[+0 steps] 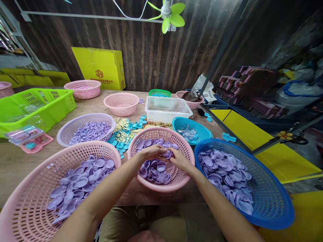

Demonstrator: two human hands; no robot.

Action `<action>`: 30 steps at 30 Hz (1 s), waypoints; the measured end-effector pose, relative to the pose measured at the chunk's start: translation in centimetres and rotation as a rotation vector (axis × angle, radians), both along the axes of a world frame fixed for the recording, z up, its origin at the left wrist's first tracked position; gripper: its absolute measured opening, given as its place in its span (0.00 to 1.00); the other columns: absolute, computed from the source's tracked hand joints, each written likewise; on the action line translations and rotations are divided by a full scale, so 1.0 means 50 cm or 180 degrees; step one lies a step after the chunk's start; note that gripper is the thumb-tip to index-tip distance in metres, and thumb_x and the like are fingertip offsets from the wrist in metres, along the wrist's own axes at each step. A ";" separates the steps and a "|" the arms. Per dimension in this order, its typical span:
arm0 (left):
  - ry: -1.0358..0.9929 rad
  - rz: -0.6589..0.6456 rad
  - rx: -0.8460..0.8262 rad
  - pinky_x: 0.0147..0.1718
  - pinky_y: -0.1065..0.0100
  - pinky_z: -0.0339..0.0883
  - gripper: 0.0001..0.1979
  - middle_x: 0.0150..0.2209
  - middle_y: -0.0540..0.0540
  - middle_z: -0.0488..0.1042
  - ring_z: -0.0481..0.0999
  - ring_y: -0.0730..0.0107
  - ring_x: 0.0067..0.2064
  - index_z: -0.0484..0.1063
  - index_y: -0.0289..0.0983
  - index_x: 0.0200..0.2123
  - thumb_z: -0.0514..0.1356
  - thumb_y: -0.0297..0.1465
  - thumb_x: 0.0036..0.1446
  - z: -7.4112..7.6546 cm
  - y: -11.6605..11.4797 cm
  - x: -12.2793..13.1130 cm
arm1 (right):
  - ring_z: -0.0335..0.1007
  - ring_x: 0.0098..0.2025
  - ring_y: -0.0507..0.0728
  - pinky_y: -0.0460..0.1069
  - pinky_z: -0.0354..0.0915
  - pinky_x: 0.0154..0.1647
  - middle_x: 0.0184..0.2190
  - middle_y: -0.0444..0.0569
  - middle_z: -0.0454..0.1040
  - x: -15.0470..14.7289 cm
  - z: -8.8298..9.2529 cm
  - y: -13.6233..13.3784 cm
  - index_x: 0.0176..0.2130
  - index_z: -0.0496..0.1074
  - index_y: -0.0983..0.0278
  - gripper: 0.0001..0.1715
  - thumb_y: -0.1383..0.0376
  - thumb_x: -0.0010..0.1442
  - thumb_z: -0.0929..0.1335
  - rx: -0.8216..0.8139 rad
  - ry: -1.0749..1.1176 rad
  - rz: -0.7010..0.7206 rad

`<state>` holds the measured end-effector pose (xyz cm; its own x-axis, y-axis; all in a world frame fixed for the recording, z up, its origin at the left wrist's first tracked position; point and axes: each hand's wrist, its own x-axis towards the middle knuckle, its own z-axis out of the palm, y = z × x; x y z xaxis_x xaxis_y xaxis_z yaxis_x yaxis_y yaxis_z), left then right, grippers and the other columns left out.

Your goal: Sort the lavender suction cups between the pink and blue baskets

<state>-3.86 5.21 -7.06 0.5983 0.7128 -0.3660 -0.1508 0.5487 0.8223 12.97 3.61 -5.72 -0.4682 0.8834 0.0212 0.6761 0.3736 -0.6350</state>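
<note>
Both hands (164,156) over purple pieces (154,169)

yellow box (101,67), orange logo, print unreadable

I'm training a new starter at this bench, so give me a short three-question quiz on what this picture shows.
1. True or false: both hands, left hand and right hand, meet over the middle pink basket.
2. What colour is the basket to the right of it? A) green B) blue C) white
3. Fill in: the pieces in the middle basket are ____ in colour.

Key: 1 true. 2 B. 3 purple; the purple pieces are round and shallow, and the hands touch some of them between the fingertips.
</note>
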 end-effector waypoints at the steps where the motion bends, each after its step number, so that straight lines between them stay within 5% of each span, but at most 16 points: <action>1: -0.0002 0.0002 -0.0007 0.36 0.65 0.71 0.16 0.24 0.50 0.71 0.75 0.71 0.29 0.65 0.33 0.29 0.68 0.35 0.42 0.001 0.000 -0.001 | 0.67 0.41 0.56 0.49 0.60 0.42 0.39 0.52 0.73 0.000 0.000 0.001 0.42 0.68 0.68 0.24 0.77 0.43 0.60 0.0010 0.0030 -0.0018; 7: 0.0017 0.0175 0.0311 0.38 0.67 0.68 0.19 0.24 0.52 0.69 0.74 0.74 0.28 0.63 0.34 0.24 0.70 0.36 0.37 0.012 -0.002 -0.001 | 0.65 0.29 0.53 0.47 0.60 0.32 0.26 0.44 0.69 0.015 0.003 0.008 0.33 0.64 0.64 0.15 0.73 0.41 0.59 -0.0148 0.0505 -0.0471; 15: 0.1077 0.0279 0.1575 0.27 0.73 0.56 0.22 0.22 0.56 0.64 0.63 0.78 0.25 0.65 0.33 0.25 0.69 0.41 0.31 0.021 -0.002 0.003 | 0.64 0.22 0.49 0.44 0.59 0.25 0.21 0.39 0.69 0.016 0.007 0.009 0.35 0.60 0.63 0.13 0.67 0.45 0.62 -0.1604 0.1703 -0.0518; 19: 0.1191 0.0349 0.2010 0.28 0.72 0.57 0.22 0.25 0.54 0.65 0.63 0.76 0.27 0.65 0.33 0.28 0.68 0.41 0.33 0.031 -0.006 0.011 | 0.60 0.18 0.47 0.42 0.55 0.19 0.17 0.38 0.65 0.017 0.001 0.014 0.30 0.59 0.63 0.15 0.56 0.47 0.65 -0.1572 0.1885 -0.0730; 23: 0.1122 0.0433 0.2477 0.32 0.71 0.60 0.21 0.30 0.51 0.67 0.66 0.74 0.32 0.67 0.33 0.32 0.68 0.37 0.36 0.032 -0.009 0.020 | 0.54 0.13 0.46 0.41 0.47 0.14 0.14 0.35 0.61 0.019 0.002 0.012 0.30 0.58 0.62 0.17 0.56 0.44 0.66 -0.1593 0.1660 -0.0864; 26: 0.0953 0.0380 0.2330 0.33 0.70 0.63 0.25 0.32 0.49 0.68 0.69 0.71 0.34 0.66 0.33 0.40 0.67 0.36 0.37 0.040 -0.015 0.024 | 0.52 0.14 0.46 0.42 0.47 0.14 0.16 0.35 0.61 0.020 0.010 0.007 0.28 0.58 0.62 0.15 0.56 0.43 0.66 -0.1406 0.1513 -0.0759; 30: 0.0935 0.0238 0.2024 0.31 0.68 0.65 0.18 0.32 0.47 0.69 0.71 0.71 0.30 0.65 0.32 0.44 0.56 0.38 0.53 0.047 -0.020 0.024 | 0.57 0.19 0.49 0.44 0.54 0.19 0.18 0.39 0.64 0.048 0.034 0.002 0.27 0.62 0.63 0.10 0.58 0.46 0.62 -0.0538 0.0927 -0.0769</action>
